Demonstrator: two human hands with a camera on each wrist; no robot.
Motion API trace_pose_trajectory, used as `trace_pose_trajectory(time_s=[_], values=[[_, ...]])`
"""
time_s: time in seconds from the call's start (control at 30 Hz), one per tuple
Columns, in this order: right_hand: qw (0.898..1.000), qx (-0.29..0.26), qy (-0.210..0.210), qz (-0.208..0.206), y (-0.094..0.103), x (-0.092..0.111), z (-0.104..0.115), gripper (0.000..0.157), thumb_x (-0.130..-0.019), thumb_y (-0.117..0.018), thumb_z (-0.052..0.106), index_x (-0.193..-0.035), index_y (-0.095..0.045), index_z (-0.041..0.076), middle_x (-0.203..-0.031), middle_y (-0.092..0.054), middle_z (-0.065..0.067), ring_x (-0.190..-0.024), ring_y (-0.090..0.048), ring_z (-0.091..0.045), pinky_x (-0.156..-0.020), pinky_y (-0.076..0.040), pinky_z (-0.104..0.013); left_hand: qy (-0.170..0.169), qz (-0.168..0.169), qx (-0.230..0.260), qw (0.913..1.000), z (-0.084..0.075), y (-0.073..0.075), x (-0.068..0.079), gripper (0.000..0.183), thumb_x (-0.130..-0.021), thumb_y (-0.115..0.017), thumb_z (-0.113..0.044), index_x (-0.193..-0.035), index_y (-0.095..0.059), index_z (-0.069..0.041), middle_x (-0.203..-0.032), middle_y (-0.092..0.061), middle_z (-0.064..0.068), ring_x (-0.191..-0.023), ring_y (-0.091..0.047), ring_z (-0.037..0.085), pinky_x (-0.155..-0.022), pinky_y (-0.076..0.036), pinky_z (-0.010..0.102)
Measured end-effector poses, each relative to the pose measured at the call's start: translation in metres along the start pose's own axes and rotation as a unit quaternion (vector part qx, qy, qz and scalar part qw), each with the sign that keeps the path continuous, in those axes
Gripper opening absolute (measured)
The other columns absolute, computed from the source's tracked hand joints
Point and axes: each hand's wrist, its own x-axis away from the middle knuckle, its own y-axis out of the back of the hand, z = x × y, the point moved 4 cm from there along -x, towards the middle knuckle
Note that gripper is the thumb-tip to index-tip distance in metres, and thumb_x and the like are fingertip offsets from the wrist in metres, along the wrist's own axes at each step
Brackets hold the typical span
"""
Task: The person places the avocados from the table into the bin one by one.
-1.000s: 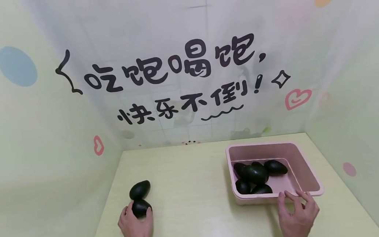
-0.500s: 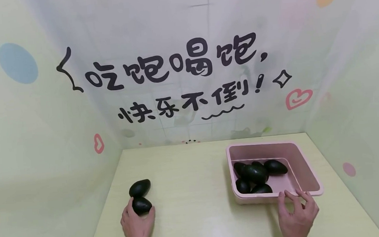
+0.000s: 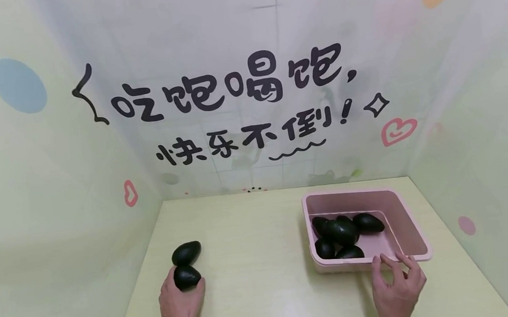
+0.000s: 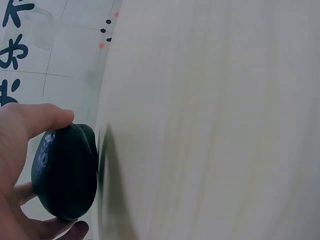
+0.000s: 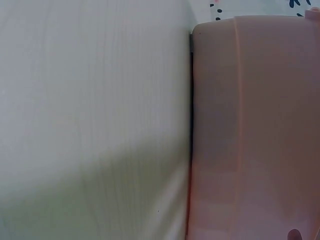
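Observation:
My left hand [image 3: 181, 303] holds a dark avocado [image 3: 187, 277] at the left of the table. In the left wrist view, the thumb lies on one side of this avocado [image 4: 65, 172] and fingers curl round the other. Just beyond it, a second dark avocado [image 3: 187, 253] lies on the table. At the right, my right hand [image 3: 398, 288] grips the near rim of a pink plastic bin [image 3: 412, 236] with its fingertips. Several dark avocados [image 3: 342, 232] are heaped inside, mostly toward the left. The right wrist view shows the bin's outer wall [image 5: 270, 120] and one fingertip [image 5: 295, 234].
The pale wooden table [image 3: 252, 257] spreads between the two hands. Behind it hangs a light printed backdrop [image 3: 237, 174] with large black characters, and similar sheets close off the left and right sides.
The left hand shifts slightly about the near avocado, which turns and moves a little up the table, then back. The right hand and the bin stay in place.

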Motion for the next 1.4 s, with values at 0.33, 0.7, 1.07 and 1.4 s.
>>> trace_pose_trajectory(time_s=[0.33, 0.7, 1.07, 1.4], values=[[1.000, -0.001, 0.000, -0.001, 0.000, 0.000, -0.001, 0.022, -0.087, -0.077, 0.014, -0.092, -0.076, -0.007, -0.117, -0.061, -0.036, -0.132, -0.048, -0.029, -0.103, -0.033, -0.010, -0.022, -0.009, -0.002, 0.9997, -0.006, 0.007, 0.000, 0.088, -0.081, -0.089, -0.043, -0.154, -0.052, -0.010, -0.148, -0.060, 0.026, -0.132, -0.057, 0.050, -0.102, -0.044, 0.068], [1.000, -0.003, 0.004, -0.008, -0.001, 0.001, -0.003, 0.019, -0.085, -0.078, 0.012, -0.091, -0.077, -0.006, -0.115, -0.062, -0.035, -0.127, -0.051, -0.041, -0.110, -0.032, -0.012, -0.028, 0.027, 0.008, 0.9992, -0.022, 0.004, 0.006, 0.093, -0.080, -0.089, -0.056, -0.156, -0.052, -0.016, -0.145, -0.062, 0.028, -0.132, -0.060, 0.050, -0.103, -0.047, 0.066], [1.000, 0.006, 0.002, 0.004, -0.001, 0.002, -0.004, 0.023, -0.088, -0.076, 0.016, -0.093, -0.076, -0.007, -0.116, -0.061, -0.036, -0.121, -0.050, -0.056, -0.114, -0.032, -0.019, -0.060, -0.012, -0.004, 0.9981, -0.042, 0.016, 0.008, 0.086, -0.077, -0.091, -0.045, -0.152, -0.058, -0.019, -0.119, -0.072, 0.023, -0.096, -0.059, 0.035, -0.071, -0.044, 0.042], [1.000, 0.001, 0.004, 0.002, 0.000, 0.002, -0.004, 0.027, -0.089, -0.075, 0.020, -0.093, -0.076, -0.006, -0.116, -0.061, -0.036, -0.120, -0.050, -0.058, -0.118, -0.032, -0.038, -0.062, -0.017, 0.016, 0.9978, -0.060, 0.021, 0.019, 0.086, -0.073, -0.094, -0.042, -0.150, -0.061, -0.020, -0.120, -0.071, 0.021, -0.099, -0.055, 0.033, -0.072, -0.042, 0.039]])
